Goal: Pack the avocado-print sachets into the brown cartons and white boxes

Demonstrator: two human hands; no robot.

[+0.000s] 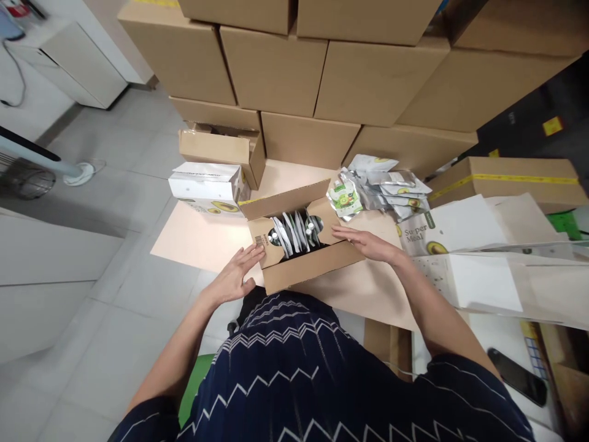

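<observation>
An opened carton [317,265] stands in front of me on the table, its two long flaps spread outward and its short end flaps folded in. Between the end flaps shows a row of spouted pouches [294,233] with white caps, packed upright. My left hand [237,273] lies with outstretched fingers on the carton's left end flap. On the opposite side my right hand [368,243] rests its extended fingers against the right end flap. Neither hand holds anything. The lower parts of the pouches are hidden inside the carton.
Loose pouches [381,187] lie piled behind the carton, to the right. A white printed box [207,184] and an open brown box [214,146] stand at back left. Flattened printed cartons [478,230] are stacked right. Large brown boxes [276,70] wall the back. A phone [518,376] lies lower right.
</observation>
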